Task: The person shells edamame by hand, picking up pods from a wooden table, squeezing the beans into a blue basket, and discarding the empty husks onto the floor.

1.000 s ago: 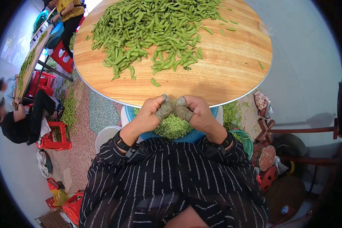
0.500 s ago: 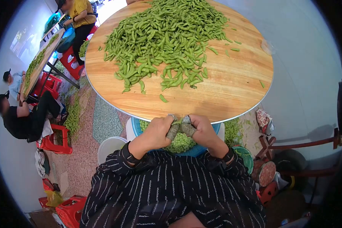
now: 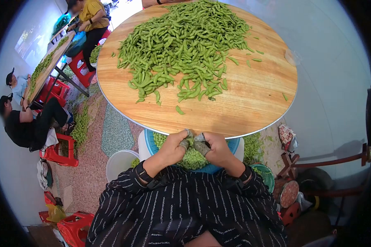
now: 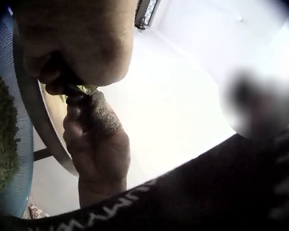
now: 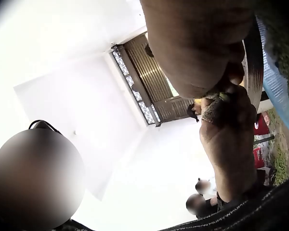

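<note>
My left hand (image 3: 171,149) and right hand (image 3: 219,151) meet at the near table edge, fingers curled and thumbs wrapped in grey-green coverings. Between their fingertips they pinch a green pod (image 3: 190,140), mostly hidden; a bit of green (image 4: 90,89) shows between the hands in the left wrist view, and some (image 5: 223,96) in the right wrist view. Directly below, shelled green beans (image 3: 193,159) fill a blue basin (image 3: 149,142). A large heap of green pods (image 3: 181,45) covers the far part of the round wooden table (image 3: 251,107).
A single pod (image 3: 179,110) lies near the table's front edge. A white bucket (image 3: 116,164) stands left of the basin, a green basket (image 3: 268,177) to the right. Several people sit or stand at another table (image 3: 49,66) at the left, near red stools (image 3: 59,158).
In the head view the table, basin and hands have shifted downward and slightly right. Both hands stay together at the table edge, with the fingers slightly rearranged.
</note>
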Demonstrator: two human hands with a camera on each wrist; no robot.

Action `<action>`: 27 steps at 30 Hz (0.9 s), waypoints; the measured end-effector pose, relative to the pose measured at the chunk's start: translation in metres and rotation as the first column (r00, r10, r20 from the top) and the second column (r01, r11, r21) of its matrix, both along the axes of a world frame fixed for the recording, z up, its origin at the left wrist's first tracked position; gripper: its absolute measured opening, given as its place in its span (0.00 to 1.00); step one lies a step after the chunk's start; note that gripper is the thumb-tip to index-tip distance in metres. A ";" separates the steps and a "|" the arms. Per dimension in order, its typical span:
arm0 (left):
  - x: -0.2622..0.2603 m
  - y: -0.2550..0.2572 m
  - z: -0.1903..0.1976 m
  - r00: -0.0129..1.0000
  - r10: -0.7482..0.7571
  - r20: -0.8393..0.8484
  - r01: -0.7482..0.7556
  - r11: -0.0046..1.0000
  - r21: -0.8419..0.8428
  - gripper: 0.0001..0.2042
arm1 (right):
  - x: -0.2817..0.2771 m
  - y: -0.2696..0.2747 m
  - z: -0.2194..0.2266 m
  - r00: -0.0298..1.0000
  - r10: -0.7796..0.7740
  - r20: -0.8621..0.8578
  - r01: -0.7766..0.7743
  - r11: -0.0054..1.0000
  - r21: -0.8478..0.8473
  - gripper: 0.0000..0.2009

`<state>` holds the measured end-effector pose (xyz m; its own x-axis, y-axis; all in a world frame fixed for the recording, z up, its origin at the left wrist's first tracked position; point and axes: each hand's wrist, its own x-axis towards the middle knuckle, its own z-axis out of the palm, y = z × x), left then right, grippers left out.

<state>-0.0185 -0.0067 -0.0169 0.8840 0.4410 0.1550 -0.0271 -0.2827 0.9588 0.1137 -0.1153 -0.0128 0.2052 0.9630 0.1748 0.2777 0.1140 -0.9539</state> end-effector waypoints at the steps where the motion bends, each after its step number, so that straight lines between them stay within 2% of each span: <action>1: -0.002 -0.001 0.000 1.000 0.002 0.001 -0.002 1.000 0.002 0.17 | 0.000 0.000 0.000 1.000 0.002 0.001 -0.002 1.000 0.002 0.07; 3: -0.003 -0.005 0.006 0.995 0.027 -0.096 -0.022 0.998 0.051 0.18 | 0.004 -0.004 -0.001 0.966 -0.019 0.260 -0.011 0.993 0.115 0.05; 4: -0.003 -0.006 0.007 0.995 0.023 -0.096 -0.018 0.999 0.047 0.18 | 0.007 -0.007 -0.001 0.966 -0.021 0.259 -0.008 0.994 0.111 0.05; 6: -0.007 -0.007 0.008 0.957 -0.046 -0.285 0.119 0.962 0.244 0.16 | 0.014 -0.019 0.001 0.959 -0.024 0.282 0.022 1.000 0.010 0.05; 7: -0.008 -0.007 0.009 0.955 -0.054 -0.290 0.126 0.964 0.236 0.16 | 0.020 -0.030 0.006 0.961 -0.027 0.276 0.028 1.000 0.002 0.05; 9: -0.009 -0.003 0.013 0.957 -0.236 -0.169 0.289 0.833 0.472 0.15 | 0.038 -0.060 0.016 0.949 -0.028 0.314 0.102 0.969 -0.224 0.07; 11: -0.008 0.003 0.024 0.950 -0.282 -0.136 0.310 0.795 0.522 0.15 | 0.067 -0.100 0.000 0.892 0.040 0.449 0.186 0.875 -0.446 0.09; 13: -0.003 0.015 0.040 0.950 -0.293 -0.110 0.302 0.766 0.567 0.14 | 0.083 -0.139 -0.020 0.783 -0.052 0.620 0.421 0.778 -0.466 0.10; 14: 0.005 0.026 0.040 0.961 -0.266 -0.079 0.267 0.809 0.524 0.12 | 0.093 -0.163 -0.039 0.722 -0.038 0.691 0.507 0.709 -0.490 0.09; 15: 0.014 0.034 0.050 0.975 -0.178 -0.130 0.220 0.819 0.530 0.11 | 0.099 -0.180 -0.054 0.656 -0.014 0.754 0.589 0.634 -0.501 0.08; 16: 0.025 0.043 0.060 0.980 -0.088 -0.180 0.174 0.822 0.542 0.10 | 0.100 -0.186 -0.059 0.659 -0.018 0.752 0.590 0.632 -0.502 0.08; 18: 0.056 0.063 0.062 0.986 -0.009 -0.167 0.115 0.762 0.638 0.09 | 0.099 -0.195 -0.065 0.689 -0.065 0.722 0.588 0.631 -0.505 0.07; 19: 0.070 0.076 0.058 0.985 -0.017 -0.169 0.123 0.759 0.639 0.09 | 0.097 -0.194 -0.067 0.690 -0.072 0.720 0.593 0.627 -0.505 0.07; 21: 0.097 0.101 0.041 0.987 -0.109 -0.120 0.161 0.564 0.810 0.10 | 0.090 -0.182 -0.068 0.744 -0.165 0.648 0.552 0.697 -0.457 0.07; 22: 0.105 0.108 0.034 0.987 -0.107 -0.118 0.158 0.557 0.815 0.10 | 0.084 -0.173 -0.060 0.742 -0.170 0.649 0.553 0.702 -0.449 0.07; 24: 0.115 0.116 0.030 0.956 -0.178 -0.234 0.292 0.491 0.820 0.11 | 0.073 -0.154 -0.035 0.853 -0.276 0.444 0.469 0.779 -0.416 0.08; 25: 0.117 0.119 0.032 0.959 -0.167 -0.230 0.283 0.484 0.828 0.11 | 0.073 -0.149 -0.032 0.852 -0.273 0.446 0.464 0.788 -0.404 0.08; 27: 0.117 0.122 0.036 0.914 -0.090 -0.395 0.391 0.451 0.802 0.10 | 0.068 -0.144 -0.028 0.874 -0.335 0.353 0.460 0.804 -0.376 0.07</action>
